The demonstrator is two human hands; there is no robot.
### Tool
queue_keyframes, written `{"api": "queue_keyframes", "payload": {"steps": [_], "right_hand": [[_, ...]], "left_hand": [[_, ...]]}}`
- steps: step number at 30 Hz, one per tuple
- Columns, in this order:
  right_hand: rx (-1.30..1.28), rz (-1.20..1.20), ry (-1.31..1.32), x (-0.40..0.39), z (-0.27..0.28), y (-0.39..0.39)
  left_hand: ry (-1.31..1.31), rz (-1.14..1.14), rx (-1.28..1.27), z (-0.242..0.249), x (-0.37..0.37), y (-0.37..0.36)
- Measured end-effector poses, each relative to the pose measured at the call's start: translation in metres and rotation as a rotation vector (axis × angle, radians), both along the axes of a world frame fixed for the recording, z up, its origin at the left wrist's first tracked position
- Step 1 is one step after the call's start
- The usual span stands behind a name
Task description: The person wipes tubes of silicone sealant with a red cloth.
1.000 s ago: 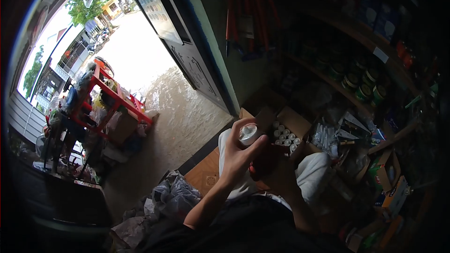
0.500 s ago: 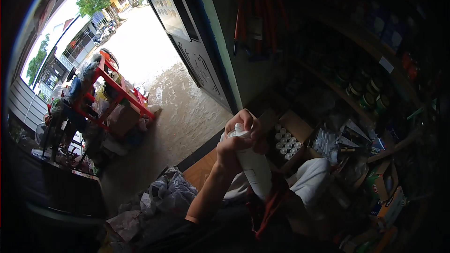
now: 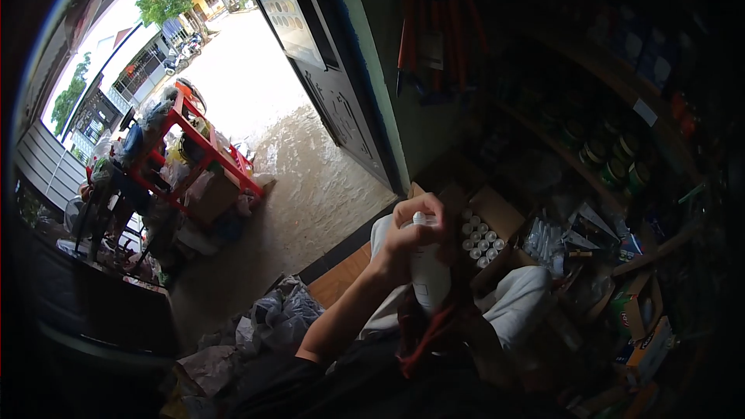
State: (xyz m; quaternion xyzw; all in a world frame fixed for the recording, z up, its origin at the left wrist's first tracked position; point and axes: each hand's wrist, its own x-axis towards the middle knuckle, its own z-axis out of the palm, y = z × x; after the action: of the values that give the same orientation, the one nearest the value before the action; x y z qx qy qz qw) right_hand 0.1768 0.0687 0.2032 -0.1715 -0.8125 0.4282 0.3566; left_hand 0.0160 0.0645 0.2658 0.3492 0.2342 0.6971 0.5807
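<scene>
A white sealant cartridge [image 3: 431,275] with a short pale nozzle stands tilted in front of my body. Its top is gripped by my left hand [image 3: 419,231], with thumb and fingers curled around the nozzle end. A dark red cloth [image 3: 427,334] bunches against the cartridge's lower end and hangs down over my lap. My right hand is in deep shadow beside the lower cartridge, next to the cloth; its fingers cannot be made out.
An open carton [image 3: 497,213] of similar white cartridges sits just to the right. Crumpled grey plastic [image 3: 279,314] lies at left. Shelves with green cans [image 3: 613,171] stand on the right. Beyond the doorway door [image 3: 334,101] is a red rack [image 3: 209,151] loaded with goods.
The cartridge has turned more upright and shifted slightly, with my left hand still around its top. The red cloth has moved left, across the cartridge's lower end. The view has shifted a little.
</scene>
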Motion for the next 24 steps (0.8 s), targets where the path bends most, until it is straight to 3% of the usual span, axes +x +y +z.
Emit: {"api": "queue_keyframes", "payload": {"steps": [5,10,14,20,24], "right_hand": [[-0.008,-0.037,0.060,0.005,0.002,-0.005],[0.251,-0.197,-0.209,0.019,-0.038,-0.005],[0.442,-0.216,-0.438,0.040,-0.072,0.008],[-0.045,0.051,0.167,0.048,-0.046,0.000],[-0.897,0.507,0.262,0.043,-0.059,-0.001]], "left_hand": [[0.113,0.437,-0.097,0.014,-0.022,-0.003],[-0.055,0.720,-0.160,0.012,-0.031,0.001],[-0.266,0.569,-0.172,-0.028,-0.035,-0.005],[-0.425,0.394,-0.056,-0.046,-0.034,-0.013],[-0.399,0.364,-0.025,-0.049,-0.037,-0.013]]}}
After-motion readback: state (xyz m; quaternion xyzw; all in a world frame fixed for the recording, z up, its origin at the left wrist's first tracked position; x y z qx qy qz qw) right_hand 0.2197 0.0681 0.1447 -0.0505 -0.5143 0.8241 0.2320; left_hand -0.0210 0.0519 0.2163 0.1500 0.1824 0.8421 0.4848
